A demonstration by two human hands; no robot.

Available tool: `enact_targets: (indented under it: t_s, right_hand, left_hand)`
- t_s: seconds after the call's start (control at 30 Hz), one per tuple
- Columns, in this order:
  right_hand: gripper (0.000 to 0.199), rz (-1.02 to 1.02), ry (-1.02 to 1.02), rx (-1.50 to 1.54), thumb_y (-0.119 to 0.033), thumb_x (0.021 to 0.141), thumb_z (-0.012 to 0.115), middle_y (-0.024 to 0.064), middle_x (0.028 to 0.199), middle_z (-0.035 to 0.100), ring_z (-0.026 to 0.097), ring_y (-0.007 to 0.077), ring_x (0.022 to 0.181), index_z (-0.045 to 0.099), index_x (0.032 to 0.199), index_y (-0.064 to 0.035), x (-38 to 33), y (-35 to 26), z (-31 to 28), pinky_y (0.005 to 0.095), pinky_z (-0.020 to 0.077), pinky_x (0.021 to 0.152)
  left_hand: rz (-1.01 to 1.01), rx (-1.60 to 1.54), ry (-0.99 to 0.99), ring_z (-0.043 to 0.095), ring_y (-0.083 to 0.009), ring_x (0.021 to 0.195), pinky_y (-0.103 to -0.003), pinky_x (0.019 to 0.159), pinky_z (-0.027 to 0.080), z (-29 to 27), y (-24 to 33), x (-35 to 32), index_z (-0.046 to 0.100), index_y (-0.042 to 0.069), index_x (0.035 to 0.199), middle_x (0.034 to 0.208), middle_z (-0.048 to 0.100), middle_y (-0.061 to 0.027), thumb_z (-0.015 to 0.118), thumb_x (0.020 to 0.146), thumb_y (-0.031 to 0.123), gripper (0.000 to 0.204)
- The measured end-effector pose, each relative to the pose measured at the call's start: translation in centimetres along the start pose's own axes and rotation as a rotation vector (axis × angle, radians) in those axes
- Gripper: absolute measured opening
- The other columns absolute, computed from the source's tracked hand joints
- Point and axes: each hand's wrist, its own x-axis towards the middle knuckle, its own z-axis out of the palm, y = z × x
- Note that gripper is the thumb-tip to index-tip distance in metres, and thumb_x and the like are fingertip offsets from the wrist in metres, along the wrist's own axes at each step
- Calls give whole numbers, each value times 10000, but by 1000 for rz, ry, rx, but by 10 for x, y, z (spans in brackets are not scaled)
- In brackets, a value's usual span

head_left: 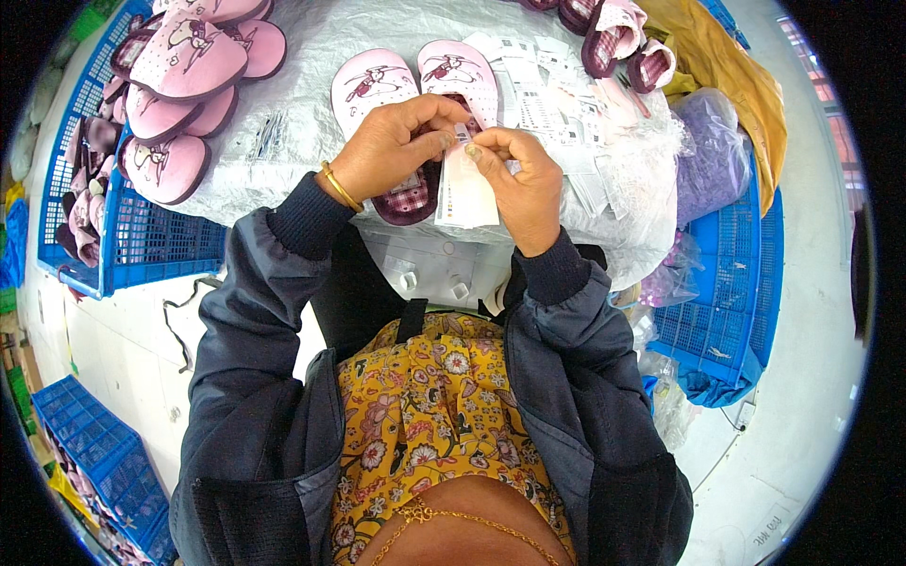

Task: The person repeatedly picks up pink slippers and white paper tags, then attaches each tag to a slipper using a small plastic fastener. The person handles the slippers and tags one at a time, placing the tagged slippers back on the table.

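Observation:
Both my hands meet over a pair of pink slippers (375,80) with dark plaid insoles, lying side by side on the plastic-covered work surface. My left hand (401,141) pinches the upper end of a white paper label (467,189). On the label's other side, the thumb and fingers of my right hand (517,174) are closed on its top edge. The label hangs down in front of the right slipper and hides much of it. A plaid insole (408,200) of the left slipper shows below my left hand.
Printed labels (552,99) lie spread to the right of the slippers. Pink slippers (189,57) are piled at the left, above a blue plastic crate (160,231). More slippers (613,42) sit at the far right. Another blue crate (713,302) and a purple bagged bundle (710,141) stand right.

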Motion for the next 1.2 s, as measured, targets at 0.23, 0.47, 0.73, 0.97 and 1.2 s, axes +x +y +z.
enact_targets:
  t_s: [0.23,0.47,0.73,0.97,1.2]
  right_hand:
    - [111,52,-4,117,-38,828,750,51,809,638,592,116,681,681,913,-20,1,1,2,258,486,623]
    - [107,65,-61,129,-34,825,751,46,797,636,585,106,677,684,906,-15,1,0,2,253,481,615]
    - [100,92,-20,138,-28,833,738,48,819,663,591,99,701,688,918,-11,1,4,2,245,490,644]
    - [102,131,-67,182,-27,834,739,43,810,659,593,95,699,686,918,-9,1,4,3,240,489,639]
    - [106,159,-109,181,-17,833,737,38,788,651,589,80,698,683,922,-1,1,4,3,234,487,628]
  left_hand:
    - [68,63,-21,588,-76,751,-231,696,500,-2,-7,2,610,40,1211,842,651,-13,634,901,42,311]
    - [98,147,-37,578,-75,706,-239,679,494,0,-1,2,611,45,1198,772,640,-10,634,885,28,315]
    - [99,121,-23,580,-82,695,-246,669,498,1,-2,2,614,48,1182,764,638,-16,637,883,30,301]
    - [92,135,-20,594,-89,701,-251,674,503,0,-4,2,607,45,1185,774,650,-27,638,882,40,305]
    - [96,204,-33,603,-101,703,-254,691,504,0,-1,1,606,48,1191,784,653,-31,631,880,34,313]
